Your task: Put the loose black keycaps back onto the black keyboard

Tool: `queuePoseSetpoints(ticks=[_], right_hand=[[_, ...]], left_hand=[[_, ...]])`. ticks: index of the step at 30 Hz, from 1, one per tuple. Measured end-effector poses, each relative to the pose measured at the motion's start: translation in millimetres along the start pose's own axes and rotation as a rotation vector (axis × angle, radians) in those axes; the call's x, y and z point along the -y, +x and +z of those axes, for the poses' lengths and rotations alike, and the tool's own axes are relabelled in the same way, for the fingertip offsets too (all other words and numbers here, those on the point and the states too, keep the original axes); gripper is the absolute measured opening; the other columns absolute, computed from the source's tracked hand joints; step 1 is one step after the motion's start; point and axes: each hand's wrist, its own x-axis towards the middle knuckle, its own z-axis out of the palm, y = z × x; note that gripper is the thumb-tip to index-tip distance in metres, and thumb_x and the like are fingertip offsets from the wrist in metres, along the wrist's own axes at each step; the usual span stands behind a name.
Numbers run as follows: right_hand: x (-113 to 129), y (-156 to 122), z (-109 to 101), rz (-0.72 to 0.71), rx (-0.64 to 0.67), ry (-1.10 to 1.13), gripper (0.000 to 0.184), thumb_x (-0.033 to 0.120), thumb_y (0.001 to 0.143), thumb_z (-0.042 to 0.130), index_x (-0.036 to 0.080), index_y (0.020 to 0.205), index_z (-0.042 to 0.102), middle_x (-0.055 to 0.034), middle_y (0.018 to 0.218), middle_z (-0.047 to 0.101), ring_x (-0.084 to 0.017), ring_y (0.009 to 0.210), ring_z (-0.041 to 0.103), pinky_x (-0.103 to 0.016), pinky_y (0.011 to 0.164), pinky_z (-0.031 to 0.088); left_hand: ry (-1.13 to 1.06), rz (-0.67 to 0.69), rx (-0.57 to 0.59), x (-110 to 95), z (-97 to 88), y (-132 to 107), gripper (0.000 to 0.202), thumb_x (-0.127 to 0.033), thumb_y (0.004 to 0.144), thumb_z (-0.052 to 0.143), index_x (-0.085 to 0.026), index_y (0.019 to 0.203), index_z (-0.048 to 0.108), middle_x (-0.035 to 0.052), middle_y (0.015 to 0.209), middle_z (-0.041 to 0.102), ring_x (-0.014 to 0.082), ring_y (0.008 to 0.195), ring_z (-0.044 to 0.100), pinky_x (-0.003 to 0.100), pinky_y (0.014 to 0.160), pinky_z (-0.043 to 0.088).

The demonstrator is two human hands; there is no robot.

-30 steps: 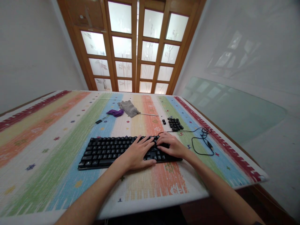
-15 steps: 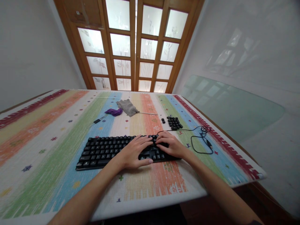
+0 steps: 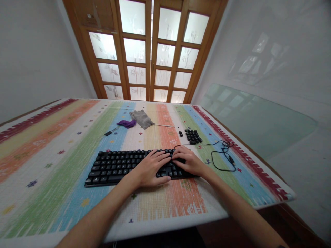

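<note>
A black keyboard (image 3: 113, 167) lies on a table covered by a striped multicoloured cloth (image 3: 51, 165). My left hand (image 3: 151, 168) rests flat on the keyboard's right half, fingers stretched out over the keys. My right hand (image 3: 188, 162) lies on the keyboard's right end, fingers bent down onto the keys there. The fingertips of both hands nearly meet. Neither hand holds anything that I can see. A pile of loose black keycaps (image 3: 192, 136) sits just beyond my right hand.
The keyboard's black cable (image 3: 222, 155) loops at the right. Farther back lie a grey cloth (image 3: 141, 119), a purple cloth (image 3: 126, 123), a small black tool (image 3: 108, 133) and a thin rod (image 3: 164, 125). Wooden glazed doors stand behind; a wall runs along the right.
Both hands stay on the right part of the keyboard with barely any shift; only the camera view has wobbled slightly.
</note>
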Motion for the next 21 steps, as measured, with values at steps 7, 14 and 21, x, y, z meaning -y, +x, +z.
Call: queuePoseSetpoints(ticks=[7,14,21], right_hand=[[-3.6,-3.7,3.1,0.045,0.006,0.002,0.010,0.017,0.092,0.060,0.022,0.095,0.068,-0.0071,0.095,0.066,-0.022,0.096,0.060,-0.041,0.088,0.053],[-2.0,-2.2,4.7,0.017,-0.006,-0.026,0.013,0.017,0.092,0.060,0.022,0.095,0.071,-0.0071,0.094,0.068,-0.022,0.093,0.062,-0.041,0.085,0.053],[4.6,-1.3,-0.8,-0.089,0.096,-0.200,0.020,0.015,0.094,0.052,0.019,0.093,0.072,-0.0082,0.086,0.068,-0.021,0.081,0.062,-0.037,0.075,0.054]], left_hand=[[0.036,0.017,-0.007,0.2,4.2,0.9,0.065,-0.057,0.089,0.057,-0.020,0.142,0.051,0.0117,0.149,0.050,0.0306,0.141,0.041,0.052,0.120,0.022],[0.039,0.017,-0.010,0.5,5.9,1.3,0.068,-0.059,0.090,0.055,-0.020,0.145,0.046,0.0112,0.149,0.050,0.0300,0.141,0.041,0.051,0.121,0.021],[0.096,0.001,0.011,1.5,9.5,0.5,0.077,-0.068,0.089,0.052,-0.016,0.145,0.046,0.0134,0.152,0.046,0.0315,0.145,0.035,0.050,0.121,0.019]])
